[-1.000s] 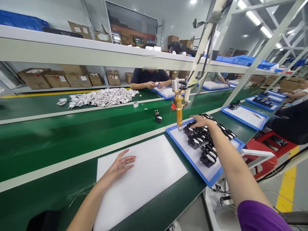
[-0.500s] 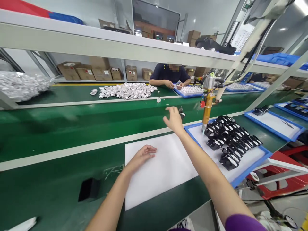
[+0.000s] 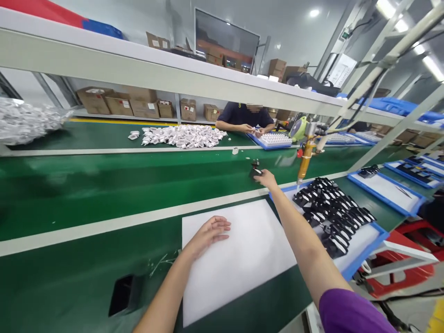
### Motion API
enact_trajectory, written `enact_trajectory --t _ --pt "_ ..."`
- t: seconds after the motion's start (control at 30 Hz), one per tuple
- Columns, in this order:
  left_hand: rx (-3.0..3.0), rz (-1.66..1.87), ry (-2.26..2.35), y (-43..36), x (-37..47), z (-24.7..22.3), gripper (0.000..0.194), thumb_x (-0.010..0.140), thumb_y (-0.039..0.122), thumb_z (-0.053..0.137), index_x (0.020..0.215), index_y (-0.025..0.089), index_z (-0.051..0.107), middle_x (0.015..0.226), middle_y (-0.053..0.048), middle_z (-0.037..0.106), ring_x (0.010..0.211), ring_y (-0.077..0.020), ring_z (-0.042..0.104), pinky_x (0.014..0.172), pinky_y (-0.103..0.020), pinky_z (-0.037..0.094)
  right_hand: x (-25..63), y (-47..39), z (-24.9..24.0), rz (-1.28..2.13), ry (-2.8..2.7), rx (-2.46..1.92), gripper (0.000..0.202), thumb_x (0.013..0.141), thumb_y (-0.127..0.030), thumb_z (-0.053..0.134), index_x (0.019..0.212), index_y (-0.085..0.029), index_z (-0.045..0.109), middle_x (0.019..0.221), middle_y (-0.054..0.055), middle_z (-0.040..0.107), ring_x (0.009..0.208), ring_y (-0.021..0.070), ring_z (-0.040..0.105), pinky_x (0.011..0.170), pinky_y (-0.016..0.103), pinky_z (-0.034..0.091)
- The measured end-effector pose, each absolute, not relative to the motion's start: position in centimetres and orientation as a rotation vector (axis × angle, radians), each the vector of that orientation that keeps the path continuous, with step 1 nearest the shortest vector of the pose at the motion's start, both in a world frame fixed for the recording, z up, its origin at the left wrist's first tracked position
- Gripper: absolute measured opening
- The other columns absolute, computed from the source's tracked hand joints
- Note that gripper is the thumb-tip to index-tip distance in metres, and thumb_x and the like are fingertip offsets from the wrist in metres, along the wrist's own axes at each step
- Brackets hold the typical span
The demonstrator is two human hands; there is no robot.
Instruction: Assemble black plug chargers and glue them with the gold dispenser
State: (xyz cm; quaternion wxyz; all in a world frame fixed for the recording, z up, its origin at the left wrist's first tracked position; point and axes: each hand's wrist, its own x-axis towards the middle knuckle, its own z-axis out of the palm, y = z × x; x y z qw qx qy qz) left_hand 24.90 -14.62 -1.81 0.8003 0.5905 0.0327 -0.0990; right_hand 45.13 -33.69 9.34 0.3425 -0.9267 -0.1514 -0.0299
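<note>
My right hand [image 3: 267, 178] reaches over the green belt, its fingers closed on the near side of a small black power adapter [image 3: 255, 172] with a pale patch. Over the white foam sheet [image 3: 243, 263] is my left hand [image 3: 212, 232], palm down, fingers stretched and slightly apart, holding nothing. Right of the sheet, a blue-rimmed tray [image 3: 367, 252] bears a heap of similar black adapters [image 3: 333, 208]. Above that tray's far edge hangs a gold dispenser [image 3: 305, 159] with a narrow tip.
A black open box [image 3: 125, 293] sits left of the sheet. Across the belt [image 3: 104, 185] lies a pile of white parts [image 3: 183, 135]. A co-worker [image 3: 244, 118] handles a small part beside a tray of white pieces [image 3: 275, 139]. A shelf [image 3: 138, 64] spans overhead.
My right hand has gone from open fingers near the black adapter to a grip on it. My left hand stays over the sheet. The view has shifted slightly.
</note>
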Motion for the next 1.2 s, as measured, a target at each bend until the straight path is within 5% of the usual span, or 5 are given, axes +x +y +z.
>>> enact_trajectory --t 0.17,0.53,0.77,1.0,1.2 --pt "1.796 0.007 0.096 -17.2 24.5 -0.8 0.043 0.076 0.041 0.066 0.112 0.020 0.054 0.122 -0.014 0.061 0.104 -0.0263 0.064 0.085 -0.045 0.056 39.0 -36.6 6.0 0.052 -0.640 -2.217 0.026 0.078 -0.026 0.076 0.097 -0.017 0.061 0.080 0.000 0.068 0.075 0.0156 0.067 0.068 0.028 0.056" --pt "2.359 0.085 0.178 -23.1 21.7 0.2 0.063 0.062 0.042 0.080 0.117 0.017 0.061 0.117 -0.015 0.065 0.114 -0.0367 0.058 0.097 -0.045 0.047 28.6 -41.9 1.6 -0.111 -0.744 -1.965 0.025 0.067 -0.036 0.080 0.089 -0.031 0.068 0.074 0.003 0.069 0.061 0.0215 0.069 0.055 0.034 0.058" --pt "2.400 0.094 0.197 -23.9 22.8 0.4 0.044 0.074 0.038 0.068 0.111 0.014 0.060 0.115 -0.017 0.063 0.111 -0.0344 0.057 0.095 -0.044 0.045 37.3 -49.4 9.2 -0.691 -0.192 -1.742 0.057 0.081 -0.046 0.063 0.132 -0.026 0.045 0.145 0.014 0.043 0.134 0.0268 0.046 0.109 0.045 0.042" --pt "2.280 -0.151 0.003 -16.6 18.7 2.4 0.086 0.057 0.027 0.080 0.135 0.020 0.045 0.098 -0.002 0.069 0.081 -0.0197 0.065 0.077 -0.030 0.051 39.4 -47.8 10.1 0.044 -0.408 -1.618 0.044 0.070 -0.051 0.076 0.102 -0.025 0.060 0.096 0.004 0.071 0.092 0.0210 0.070 0.077 0.032 0.059" --pt "2.098 0.166 0.057 -16.6 13.7 0.6 0.105 0.069 0.032 0.077 0.153 0.025 0.015 0.136 -0.015 0.051 0.108 -0.0234 0.061 0.096 -0.039 0.050 35.6 -43.7 11.6 0.116 -0.481 -1.476 0.037 0.074 -0.047 0.075 0.100 -0.023 0.065 0.092 0.003 0.069 0.066 0.0126 0.064 0.058 0.024 0.056"
